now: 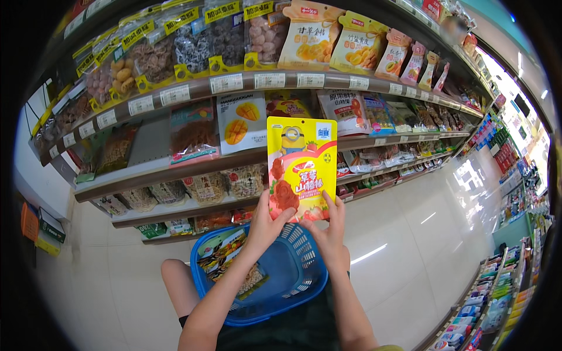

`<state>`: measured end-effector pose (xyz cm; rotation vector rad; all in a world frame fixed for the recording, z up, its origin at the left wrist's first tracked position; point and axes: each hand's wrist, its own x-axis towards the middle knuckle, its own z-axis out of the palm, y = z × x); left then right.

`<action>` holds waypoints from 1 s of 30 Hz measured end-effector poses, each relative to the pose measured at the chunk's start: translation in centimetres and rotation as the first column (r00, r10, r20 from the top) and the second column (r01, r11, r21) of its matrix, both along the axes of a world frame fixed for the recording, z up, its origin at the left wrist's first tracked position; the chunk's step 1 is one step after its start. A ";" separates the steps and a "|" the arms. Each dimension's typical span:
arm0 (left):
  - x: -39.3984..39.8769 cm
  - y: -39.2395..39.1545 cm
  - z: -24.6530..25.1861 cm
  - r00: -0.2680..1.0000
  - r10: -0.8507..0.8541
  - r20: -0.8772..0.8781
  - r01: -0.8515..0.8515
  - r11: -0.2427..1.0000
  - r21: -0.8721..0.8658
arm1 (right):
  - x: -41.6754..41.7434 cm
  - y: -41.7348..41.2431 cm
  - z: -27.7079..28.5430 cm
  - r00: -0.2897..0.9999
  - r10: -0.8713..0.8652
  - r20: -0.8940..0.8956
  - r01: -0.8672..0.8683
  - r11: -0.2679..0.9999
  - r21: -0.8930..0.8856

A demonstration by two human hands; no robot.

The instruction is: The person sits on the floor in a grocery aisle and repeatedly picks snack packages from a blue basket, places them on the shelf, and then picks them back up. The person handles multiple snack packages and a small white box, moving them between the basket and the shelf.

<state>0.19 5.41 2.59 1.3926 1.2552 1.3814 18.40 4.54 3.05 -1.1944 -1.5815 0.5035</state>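
Observation:
A yellow and pink snack pouch with a cartoon figure, a red rose and strawberries printed on it is held upright before the shelves. My left hand grips its lower left edge, thumb across the front. At the lower right corner, my right hand has its fingers on the front face. Below both hands sits a blue plastic shopping basket at my lap. Several packaged snacks lie in its left side, partly covered by my left forearm.
A store shelf unit with price tags spans the view ahead. Its tiers hold dried-fruit bags, paper-look pouches and a white mango pouch. Shelves of bottles and tubes stand at lower right. Shiny floor tiles lie between. Boxes rest far left.

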 end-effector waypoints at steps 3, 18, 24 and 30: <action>-0.3 3.2 1.4 0.916 0.209 -0.343 -0.150 0.970 0.191 | -0.5 3.4 1.3 0.999 -0.023 0.044 0.020 0.997 0.074; -0.5 16.2 6.2 0.825 0.238 -0.512 -0.173 0.970 0.172 | -0.8 19.6 2.2 0.992 -0.041 0.120 0.021 0.987 0.161; 0.4 17.2 4.8 0.802 0.317 -0.507 -0.213 0.944 0.253 | -0.7 20.1 2.0 0.988 -0.014 0.154 -0.005 0.992 0.122; 0.8 15.6 5.5 0.892 0.204 -0.404 -0.162 0.977 0.137 | -0.1 19.4 1.6 0.946 -0.112 0.304 0.073 0.988 0.136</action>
